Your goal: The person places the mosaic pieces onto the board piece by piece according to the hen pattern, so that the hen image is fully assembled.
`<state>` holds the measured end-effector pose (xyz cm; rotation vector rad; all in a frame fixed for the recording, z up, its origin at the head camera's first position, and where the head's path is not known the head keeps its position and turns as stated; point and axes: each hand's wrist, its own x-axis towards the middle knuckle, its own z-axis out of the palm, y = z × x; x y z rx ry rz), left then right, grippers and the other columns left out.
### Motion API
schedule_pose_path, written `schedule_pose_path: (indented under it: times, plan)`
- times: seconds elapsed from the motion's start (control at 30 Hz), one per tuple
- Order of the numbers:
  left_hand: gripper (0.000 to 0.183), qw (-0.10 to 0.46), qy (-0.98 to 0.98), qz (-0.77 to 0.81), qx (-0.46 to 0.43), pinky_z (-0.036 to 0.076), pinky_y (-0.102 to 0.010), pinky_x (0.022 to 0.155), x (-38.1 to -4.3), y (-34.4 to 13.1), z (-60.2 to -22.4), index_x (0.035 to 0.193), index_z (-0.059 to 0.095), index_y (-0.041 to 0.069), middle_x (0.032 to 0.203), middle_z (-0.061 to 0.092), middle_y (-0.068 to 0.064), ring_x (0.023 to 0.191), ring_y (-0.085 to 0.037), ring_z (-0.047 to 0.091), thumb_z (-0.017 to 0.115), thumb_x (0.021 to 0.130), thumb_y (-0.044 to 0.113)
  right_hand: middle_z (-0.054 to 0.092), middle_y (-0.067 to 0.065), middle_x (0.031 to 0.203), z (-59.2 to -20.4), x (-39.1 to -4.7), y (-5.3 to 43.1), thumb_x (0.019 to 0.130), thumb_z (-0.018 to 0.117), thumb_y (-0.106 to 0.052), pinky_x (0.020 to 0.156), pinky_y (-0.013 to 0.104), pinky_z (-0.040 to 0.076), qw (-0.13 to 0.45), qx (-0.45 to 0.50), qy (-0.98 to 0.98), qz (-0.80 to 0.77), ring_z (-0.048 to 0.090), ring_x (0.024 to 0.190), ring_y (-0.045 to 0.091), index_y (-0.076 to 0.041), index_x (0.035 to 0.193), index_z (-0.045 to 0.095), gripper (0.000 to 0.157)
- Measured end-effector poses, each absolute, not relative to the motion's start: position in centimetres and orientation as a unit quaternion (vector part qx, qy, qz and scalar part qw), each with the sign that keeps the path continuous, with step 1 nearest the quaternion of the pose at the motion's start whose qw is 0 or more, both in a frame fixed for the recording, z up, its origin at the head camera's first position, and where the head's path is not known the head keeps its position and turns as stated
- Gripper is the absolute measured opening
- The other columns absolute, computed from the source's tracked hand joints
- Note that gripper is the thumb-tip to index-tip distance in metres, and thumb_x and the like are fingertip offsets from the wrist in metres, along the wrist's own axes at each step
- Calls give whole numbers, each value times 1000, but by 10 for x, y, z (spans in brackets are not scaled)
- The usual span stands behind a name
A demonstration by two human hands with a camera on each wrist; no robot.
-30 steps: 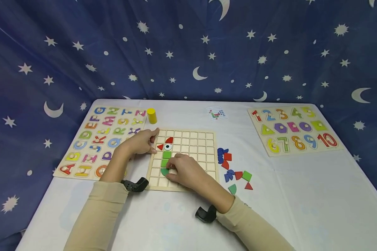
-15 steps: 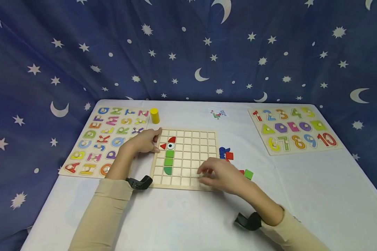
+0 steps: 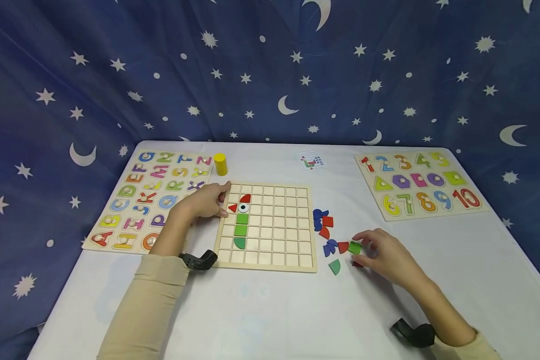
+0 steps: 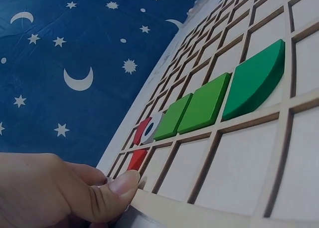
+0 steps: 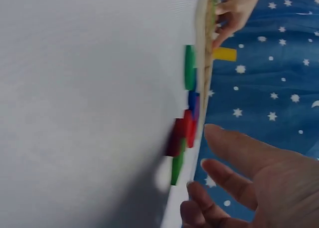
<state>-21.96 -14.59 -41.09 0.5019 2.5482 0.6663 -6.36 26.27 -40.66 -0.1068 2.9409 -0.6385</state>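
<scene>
My left hand (image 3: pixel 203 201) grips the left edge of a wooden grid board (image 3: pixel 279 229), its thumb (image 4: pixel 122 184) lying on the rim. On the board stand a red triangle (image 3: pixel 232 208), a red quarter-circle (image 3: pixel 245 198), a round eye piece (image 3: pixel 243 207), two green squares (image 3: pixel 241 218) and a green quarter-circle (image 3: pixel 239 243). Right of the board, my right hand (image 3: pixel 389 256) hovers with fingers parted around a loose green square (image 3: pixel 354 247). In the right wrist view its fingers (image 5: pixel 239 148) appear apart from the pieces. A dark red piece (image 3: pixel 357 264) is partly hidden below its thumb.
Loose blue pieces (image 3: pixel 317 225), a red square (image 3: pixel 327 221), red quarter-circles (image 3: pixel 324 233) and a green quarter-circle (image 3: pixel 335 267) lie nearby. An alphabet board (image 3: pixel 130 192) is left, a number board (image 3: pixel 420 184) right. A yellow cylinder (image 3: pixel 220 164) and pattern card (image 3: pixel 311 161) stand behind.
My right hand has left the green quarter-circle on the board and moved right to the loose green square. My left hand has stayed at the board's edge.
</scene>
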Motion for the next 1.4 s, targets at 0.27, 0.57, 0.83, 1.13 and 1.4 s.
schedule_pose_path:
  times: [0.27,0.57,0.83,1.13,1.4]
  plan:
    - [91,230,922,250,183,33,-32,71,-219,-148,-411,151,22,8,85,40,-6,73,-19,37,77,78,16,61,5,89,-415,-73,258,72,82,-26,64,33,50,78,-10,983,-169,52,78,18,-9,103,66,39]
    - [91,227,922,248,190,33,-32,71,-219,-147,-411,151,23,6,83,40,-5,72,-18,37,77,78,15,60,1,79,-413,-89,255,74,81,-21,65,31,51,123,-7,977,-173,53,71,15,-10,92,66,26]
    - [91,225,923,250,186,34,-32,70,-218,-146,-410,151,23,6,83,40,-5,72,-19,37,77,78,15,64,4,83,-412,-104,256,73,82,-19,73,38,53,109,-14,981,-158,57,77,18,-7,103,68,34]
    - [92,220,924,252,187,34,-32,70,-218,-145,-408,151,23,7,85,42,-6,73,-19,38,78,77,15,65,5,90,-405,-106,264,72,83,-21,77,46,53,96,-36,985,-137,60,84,21,-10,103,72,35]
    - [89,222,924,248,186,34,-32,71,-218,-145,-409,151,24,8,84,41,-6,73,-19,38,76,79,15,64,4,84,-410,-105,266,72,83,-16,74,41,54,95,-23,984,-150,58,77,19,-8,95,68,28]
